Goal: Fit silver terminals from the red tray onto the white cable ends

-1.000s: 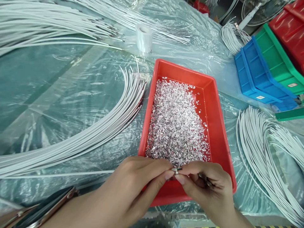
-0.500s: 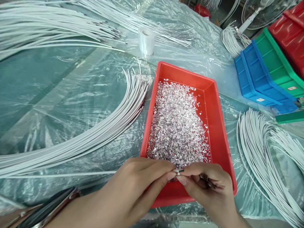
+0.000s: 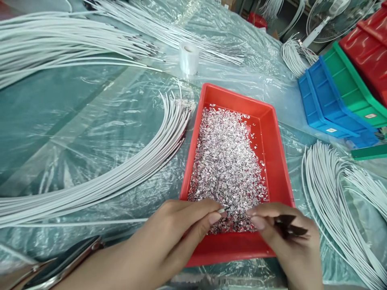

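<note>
My left hand [image 3: 178, 229] pinches the tip of a white cable [image 3: 222, 210], and a short dark end sticks out past the fingertips. The cable's length runs off leftward behind the hand. A little to the right, my right hand [image 3: 281, 233] has thumb and forefinger together over the tray. Tucked in its palm is a dark, flat, pointed tool [image 3: 288, 227] whose kind I cannot make out. Whether a scrap is between those fingertips is too small to tell. Below both hands lies a red plastic tray [image 3: 276, 161] holding a heap of silvery foil scraps [image 3: 226, 157].
A bundle of white cables [image 3: 145, 157] curves in left of the tray; another bundle [image 3: 326, 189] lies to its right. More cables [image 3: 75, 40] and a clear film roll [image 3: 189, 58] are farther back. Blue bins [image 3: 326, 100], a green bin [image 3: 353, 80] and a fan [image 3: 328, 18] stand at right.
My right hand has pulled away from the cable tip toward the right, so a gap now separates the hands. The left hand has stayed nearly in place. The view has shifted slightly.
</note>
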The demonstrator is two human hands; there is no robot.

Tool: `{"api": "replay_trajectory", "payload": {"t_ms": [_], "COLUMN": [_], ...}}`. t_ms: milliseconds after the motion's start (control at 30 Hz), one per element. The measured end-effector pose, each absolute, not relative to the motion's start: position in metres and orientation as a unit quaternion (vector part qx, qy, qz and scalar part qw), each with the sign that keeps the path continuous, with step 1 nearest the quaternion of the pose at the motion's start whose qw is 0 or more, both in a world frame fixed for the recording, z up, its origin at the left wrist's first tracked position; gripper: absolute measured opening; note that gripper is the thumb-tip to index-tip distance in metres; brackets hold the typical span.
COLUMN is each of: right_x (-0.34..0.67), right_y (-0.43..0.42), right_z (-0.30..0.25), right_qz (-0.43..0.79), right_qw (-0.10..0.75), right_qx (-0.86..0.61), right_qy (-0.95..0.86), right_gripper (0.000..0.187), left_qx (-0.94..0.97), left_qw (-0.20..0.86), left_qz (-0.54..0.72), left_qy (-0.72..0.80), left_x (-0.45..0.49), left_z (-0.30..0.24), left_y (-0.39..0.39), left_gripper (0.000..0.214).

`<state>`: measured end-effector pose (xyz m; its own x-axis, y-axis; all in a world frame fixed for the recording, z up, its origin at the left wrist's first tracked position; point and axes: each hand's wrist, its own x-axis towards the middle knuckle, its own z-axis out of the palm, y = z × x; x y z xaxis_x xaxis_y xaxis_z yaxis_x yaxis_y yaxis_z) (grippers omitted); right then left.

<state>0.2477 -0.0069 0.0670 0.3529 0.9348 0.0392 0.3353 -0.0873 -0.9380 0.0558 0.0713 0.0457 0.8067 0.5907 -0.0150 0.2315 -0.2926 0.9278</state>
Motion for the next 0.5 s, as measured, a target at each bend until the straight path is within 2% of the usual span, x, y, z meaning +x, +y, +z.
{"api": "replay_trajectory", "payload": {"t_ms": [167, 433, 500], "right_x": [0.269, 0.275, 0.276], "right_y": [-0.005, -0.004, -0.005], "right_z": [0.064, 0.06, 0.061], "right_qz": [0.216, 0.216, 0.218], "right_qw": [0.458, 0.442, 0.439], "right_qx": [-0.739, -0.723, -0.722], "right_qy": [-0.445, -0.486, -0.488], "right_gripper": [0.012, 0.006, 0.013], "left_qx": [0.743, 0.669, 0.654], "left_qw": [0.576, 0.662, 0.678], "left_qz": [0.125, 0.167, 0.178], "left_qy": [0.318, 0.293, 0.284], "left_x": [0.05, 0.055, 0.058], "left_z": [0.044, 0.05, 0.05], "left_y": [0.068, 0.073, 0.077], "left_gripper": [0.014, 0.028, 0.029]}}
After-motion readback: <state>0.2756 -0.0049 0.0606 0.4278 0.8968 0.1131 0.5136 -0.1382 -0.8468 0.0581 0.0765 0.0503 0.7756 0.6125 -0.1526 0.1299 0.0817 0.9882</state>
